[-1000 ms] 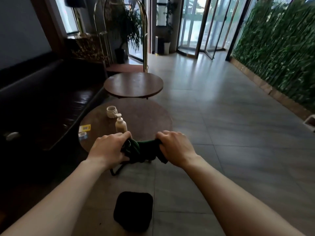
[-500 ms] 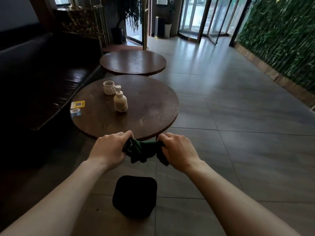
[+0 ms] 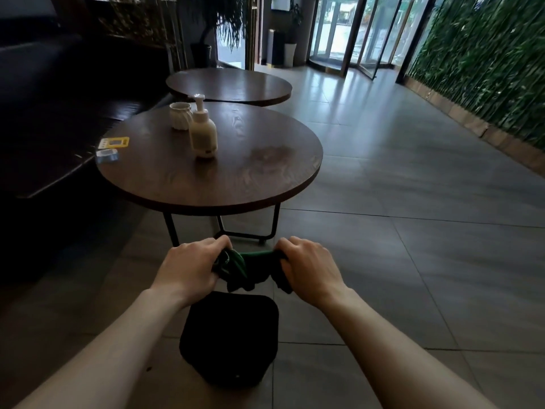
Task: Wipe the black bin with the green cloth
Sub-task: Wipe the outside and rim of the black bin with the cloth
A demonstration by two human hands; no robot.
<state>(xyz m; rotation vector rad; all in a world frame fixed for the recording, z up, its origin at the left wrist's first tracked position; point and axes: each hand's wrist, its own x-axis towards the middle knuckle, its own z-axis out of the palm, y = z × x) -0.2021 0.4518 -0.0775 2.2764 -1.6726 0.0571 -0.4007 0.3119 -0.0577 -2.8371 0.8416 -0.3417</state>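
Green cloth bunched above black bin.
Crumpled soft fabric is gripped by left hand and right hand; the rounded-square bin is seen on grey tiles.

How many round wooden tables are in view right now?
2. The near table stands just beyond the hands, bearing a pump bottle and cup. The far table sits right behind it. More may be out of frame.

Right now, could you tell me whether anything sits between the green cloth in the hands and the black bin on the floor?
Nothing visible does. The crumpled green cloth, gripped by the left hand and right hand, hangs above the square black bin on the grey tiled floor. The round wooden table stands farther off.
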